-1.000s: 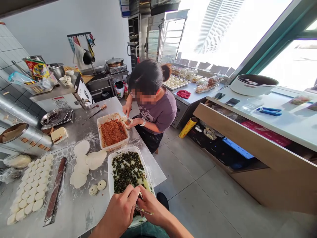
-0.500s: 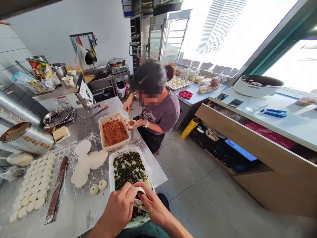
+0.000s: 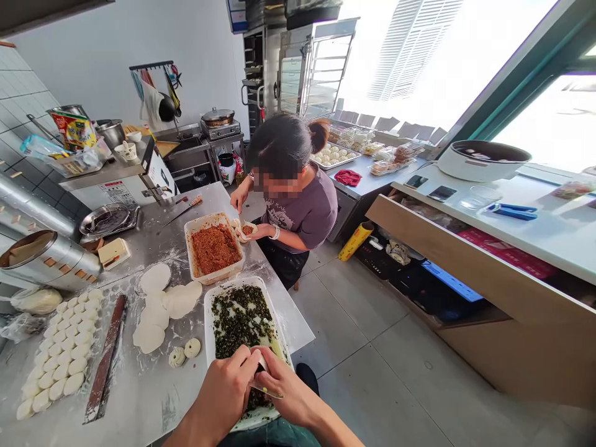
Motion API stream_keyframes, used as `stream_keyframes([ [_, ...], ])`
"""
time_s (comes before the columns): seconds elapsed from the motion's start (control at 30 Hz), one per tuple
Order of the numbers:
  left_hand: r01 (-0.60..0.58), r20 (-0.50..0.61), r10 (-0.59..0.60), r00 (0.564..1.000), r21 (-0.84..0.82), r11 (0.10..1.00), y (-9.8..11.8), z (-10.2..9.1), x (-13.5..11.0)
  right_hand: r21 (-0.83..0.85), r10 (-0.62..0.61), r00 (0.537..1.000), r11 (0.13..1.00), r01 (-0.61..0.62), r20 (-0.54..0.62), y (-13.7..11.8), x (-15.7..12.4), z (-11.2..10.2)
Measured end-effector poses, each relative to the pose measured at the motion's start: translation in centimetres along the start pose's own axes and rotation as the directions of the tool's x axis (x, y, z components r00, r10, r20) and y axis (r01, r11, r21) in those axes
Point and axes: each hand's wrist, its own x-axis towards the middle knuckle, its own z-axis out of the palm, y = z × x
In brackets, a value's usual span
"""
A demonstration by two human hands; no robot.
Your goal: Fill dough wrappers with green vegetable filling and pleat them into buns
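- Steel table (image 3: 149,397) shows me the tally. Two pleated buns (image 3: 177,356) lie closed at ten o'clock from my hands, so I judge only a small share is finished.
- What is left, as I read it, is a loose overlap of flat rounds (image 3: 161,307) at eleven o'clock. Farther out at nine o'clock are rows of dough pieces (image 3: 56,357) not yet rolled. The rolling pin (image 3: 105,360) lies between those rows and the buns.
- The piece being worked is the wrapper (image 3: 261,356), a pale edge showing between both hands. It sits over the near end of the green filling tub (image 3: 208,323), which stretches away at twelve o'clock. I judge the wrapper is being filled and is not yet pleated shut, though fingers hide most of it.
- My left hand (image 3: 227,390) comes in from seven o'clock with its back up. Its fingers are curled and its grip is closed on the wrapper's left side.
- My right hand (image 3: 291,391) comes in from five o'clock and meets the left hand over the tub. Its grip is pinched on the filling stick (image 3: 270,393), which lies nearly level under the thumb.
- The green tub looks well stocked, so filling is not what limits the count.
- Beyond it at twelve o'clock stands the red filling tub (image 3: 187,245). A co-worker (image 3: 302,211) at one o'clock holds a separate round with red filling, well apart from my hands.
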Motion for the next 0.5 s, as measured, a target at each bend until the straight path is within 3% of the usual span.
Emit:
stream_keyframes([
  [0.1,0.055,-0.016,-0.057,0.998,-0.061,0.997,-0.1,-0.5,0.2,0.230,0.082,0.997,0.970,-0.083,0.017,-0.4,0.1,0.1],
  [0.2,0.044,-0.059,-0.051,0.997,-0.109,0.993,0.1,-0.8,0.4,0.467,0.127,0.992,0.878,-0.103,-0.020,0.1,0.6,1.0],
  [0.5,0.029,-0.015,-0.030,0.999,-0.072,0.997,0.5,0.0,0.0,0.553,0.258,0.949,0.825,-0.119,-0.182,0.8,1.3,2.7],
])
